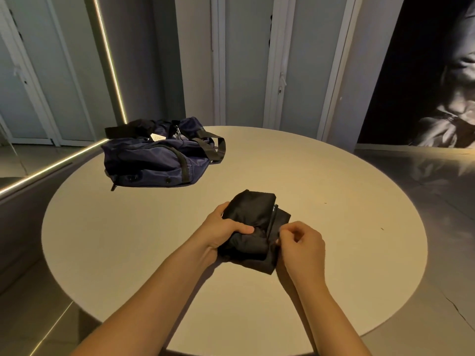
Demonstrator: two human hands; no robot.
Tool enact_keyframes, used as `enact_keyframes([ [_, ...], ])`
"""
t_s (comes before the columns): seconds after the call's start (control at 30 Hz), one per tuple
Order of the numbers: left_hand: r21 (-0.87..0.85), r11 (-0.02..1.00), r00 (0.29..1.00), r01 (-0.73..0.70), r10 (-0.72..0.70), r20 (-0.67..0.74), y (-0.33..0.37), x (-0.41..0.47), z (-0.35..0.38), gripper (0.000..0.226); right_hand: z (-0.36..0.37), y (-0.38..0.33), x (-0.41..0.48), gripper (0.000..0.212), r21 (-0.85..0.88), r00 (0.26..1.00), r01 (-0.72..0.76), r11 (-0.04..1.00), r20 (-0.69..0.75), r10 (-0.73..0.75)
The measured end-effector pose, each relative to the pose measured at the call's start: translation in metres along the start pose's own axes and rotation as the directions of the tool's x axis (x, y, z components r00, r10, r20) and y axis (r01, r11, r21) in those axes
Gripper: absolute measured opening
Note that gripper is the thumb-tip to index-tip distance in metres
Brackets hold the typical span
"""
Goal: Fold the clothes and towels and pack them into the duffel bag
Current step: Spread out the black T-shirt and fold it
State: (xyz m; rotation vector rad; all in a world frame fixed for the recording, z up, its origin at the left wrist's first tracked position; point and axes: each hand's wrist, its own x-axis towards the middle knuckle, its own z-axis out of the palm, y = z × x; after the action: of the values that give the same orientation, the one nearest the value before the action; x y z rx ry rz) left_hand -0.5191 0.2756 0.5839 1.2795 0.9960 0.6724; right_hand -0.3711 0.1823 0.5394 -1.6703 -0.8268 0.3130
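A black garment (253, 217), folded into a small thick bundle, lies near the middle of the round beige table (334, 201). My left hand (223, 231) grips its left side, thumb lying across the top. My right hand (302, 246) pinches the fabric at the bundle's right edge, fingers curled. A navy duffel bag (154, 160) with black straps sits at the table's far left, well apart from both hands. Whether its zip is open I cannot tell.
Bare table surface surrounds the bundle on all sides. Pale cabinet doors (244, 60) stand behind the table. A lit strip (113, 68) runs along the left wall, and a dark wall picture (437, 86) hangs at the right.
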Motion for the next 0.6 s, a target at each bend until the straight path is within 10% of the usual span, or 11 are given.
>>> enact_keyframes([
  [0.1, -0.152, 0.986, 0.996, -0.069, 0.076, 0.038, 0.000, 0.002, -0.010, 0.081, -0.003, 0.000, 0.005, 0.019, 0.186, 0.978, -0.124, 0.975, -0.141, 0.152],
  [0.23, -0.194, 0.967, 0.970, -0.164, 0.194, 0.145, 0.003, 0.001, -0.001, 0.083, 0.001, -0.005, 0.005, 0.070, 0.510, 0.921, -0.377, 0.773, 0.294, 0.255],
  [0.33, -0.011, 0.971, 0.954, -0.238, 0.236, 0.186, -0.003, 0.000, 0.021, 0.094, -0.003, -0.018, 0.003, 0.065, 0.651, 0.861, -0.493, 0.577, 0.461, 0.216],
  [0.6, 0.101, 0.920, 0.903, -0.378, 0.342, 0.259, -0.018, -0.011, 0.048, 0.097, -0.016, -0.009, 0.008, 0.041, 0.628, 0.962, -0.273, 0.729, 0.162, 0.221],
])
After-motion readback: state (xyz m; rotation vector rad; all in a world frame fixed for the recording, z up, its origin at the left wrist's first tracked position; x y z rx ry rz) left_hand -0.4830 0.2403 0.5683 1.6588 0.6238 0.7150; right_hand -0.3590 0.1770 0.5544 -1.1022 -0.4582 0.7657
